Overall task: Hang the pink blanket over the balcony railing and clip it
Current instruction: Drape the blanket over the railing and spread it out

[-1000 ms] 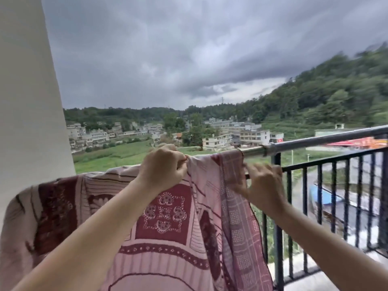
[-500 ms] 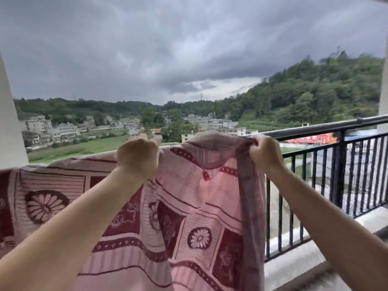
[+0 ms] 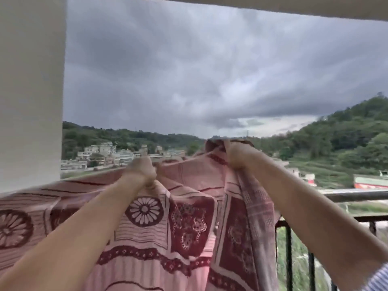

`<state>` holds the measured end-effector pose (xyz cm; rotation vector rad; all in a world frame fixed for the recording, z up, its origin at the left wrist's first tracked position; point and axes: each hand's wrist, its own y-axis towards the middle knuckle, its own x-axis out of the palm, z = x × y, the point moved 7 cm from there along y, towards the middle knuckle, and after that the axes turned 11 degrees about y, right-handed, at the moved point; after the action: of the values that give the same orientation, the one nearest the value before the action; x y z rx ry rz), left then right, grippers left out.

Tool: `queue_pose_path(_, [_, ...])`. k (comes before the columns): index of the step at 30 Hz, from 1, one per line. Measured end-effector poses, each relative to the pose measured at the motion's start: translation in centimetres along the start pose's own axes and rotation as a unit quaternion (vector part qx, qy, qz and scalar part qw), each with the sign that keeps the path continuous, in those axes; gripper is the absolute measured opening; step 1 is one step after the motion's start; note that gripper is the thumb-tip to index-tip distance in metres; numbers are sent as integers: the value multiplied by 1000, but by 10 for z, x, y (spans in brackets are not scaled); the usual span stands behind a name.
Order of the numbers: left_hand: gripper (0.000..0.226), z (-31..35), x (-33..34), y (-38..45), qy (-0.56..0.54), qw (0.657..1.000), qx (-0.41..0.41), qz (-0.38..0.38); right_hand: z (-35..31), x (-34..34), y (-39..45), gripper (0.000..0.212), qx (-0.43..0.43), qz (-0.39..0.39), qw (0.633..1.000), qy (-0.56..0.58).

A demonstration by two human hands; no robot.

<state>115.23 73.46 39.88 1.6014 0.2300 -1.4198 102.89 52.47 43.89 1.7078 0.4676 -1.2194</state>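
Both hands raise the upper edge of the pink blanket [image 3: 184, 223] above the balcony railing [image 3: 357, 195]. The left hand [image 3: 141, 172] has its fingers closed into a fist around a bunched fold. The right hand [image 3: 239, 154], held higher, is likewise clenched on the gathered edge. The rest of the cloth hangs down in front of the bars, stretching left to the white pillar [image 3: 31, 91].

Dim, flat daylight under heavy grey storm clouds [image 3: 210, 70]; soft motion blur throughout, wide-angle bending at edges.
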Motion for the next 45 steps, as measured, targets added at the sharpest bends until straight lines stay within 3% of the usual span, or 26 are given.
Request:
queue_pose_path(2, [34,21,30,-14,15,991,54,-119,4,32,-23,61,-6,-113,990,81])
queue_pose_path(4, [39,49,33,-36,-10,986,129,-107,5,43,-52,46,-40,-151,981,112])
queue_pose_path(6, [34,78,24,-62,-53,973,219,-50,7,39,-77,35,-57,-123,978,156])
queue_pose_path(8, [39,95,24,-79,-29,960,278,-28,9,28,-101,32,-75,-59,979,178])
queue_pose_path(10, [43,100,26,-85,-4,961,277,4,15,17,-127,34,-110,58,974,188])
queue_pose_path(12, [41,99,25,-86,-23,965,255,48,32,14,-163,57,-99,229,955,158])
queue_pose_path(14, [35,98,21,-89,-58,965,239,87,51,36,-202,88,3,310,943,124])
queue_pose_path(16, [29,104,20,-94,-59,963,239,110,60,84,-225,106,117,208,957,167])
queue_pose_path(17, [27,107,19,-95,-45,962,240,119,59,109,-231,102,162,117,960,196])
queue_pose_path(18, [27,111,18,-97,-25,962,242,124,57,130,-238,87,196,50,955,217])
queue_pose_path(20, [27,117,16,-97,8,961,248,125,54,160,-240,48,229,-14,929,290])
queue_pose_path(23, [34,117,13,-97,55,960,250,112,64,173,-238,20,284,-8,868,408])
queue_pose_path(26, [39,122,13,-99,129,955,241,116,94,157,-253,25,342,23,793,503])
queue_pose_path(28, [35,127,14,-99,143,956,230,116,130,117,-259,29,354,95,778,510])
queue_pose_path(30, [27,129,12,-97,138,958,222,119,164,57,-254,23,330,194,796,468])
queue_pose_path(32, [20,133,8,-93,155,954,225,126,177,-4,-239,18,274,277,846,364])
queue_pose_path(35, [21,145,5,-81,138,961,212,110,159,-69,-205,23,157,315,918,185])
queue_pose_path(38, [20,155,-5,-54,39,981,147,117,149,-97,-151,39,63,277,955,83])
queue_pose_path(42, [26,160,-32,-12,-49,971,36,229,177,-105,-58,86,44,176,983,31])
queue_pose_path(44, [29,166,-22,11,-22,977,6,212,187,-96,-23,88,31,152,988,7])
queue_pose_path(45, [27,169,-5,22,-1,987,2,159,193,-80,-11,86,27,114,993,21])
